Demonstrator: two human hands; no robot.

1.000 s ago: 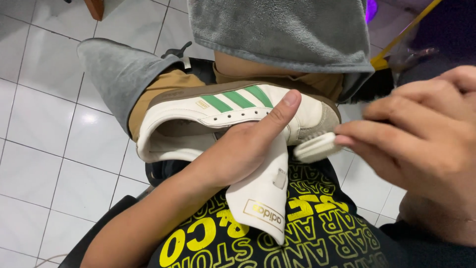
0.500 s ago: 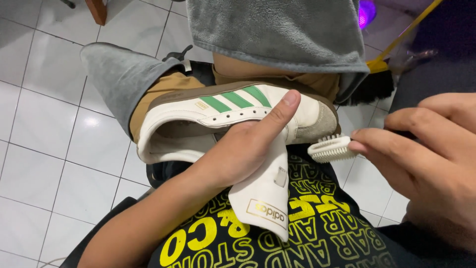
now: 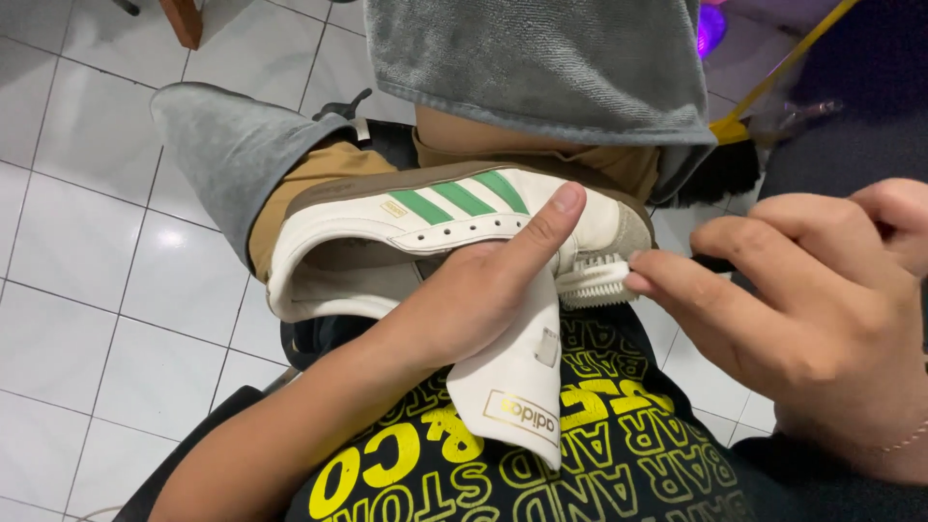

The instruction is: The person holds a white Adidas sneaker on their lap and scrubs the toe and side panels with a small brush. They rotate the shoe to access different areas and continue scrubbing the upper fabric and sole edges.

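One white shoe (image 3: 454, 227) with three green stripes is clasped at centre by the left hand (image 3: 483, 300), thumb laid along its side, while one white brush (image 3: 594, 280) is pinched against its toe by the right hand (image 3: 822, 309).

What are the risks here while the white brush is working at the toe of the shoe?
The left hand grips the shoe mainly with a thumb across its side, so hard strokes might twist it loose. The brush in the right hand works close to that thumb and may scrape it. Dirt could fall on the black apron beneath.
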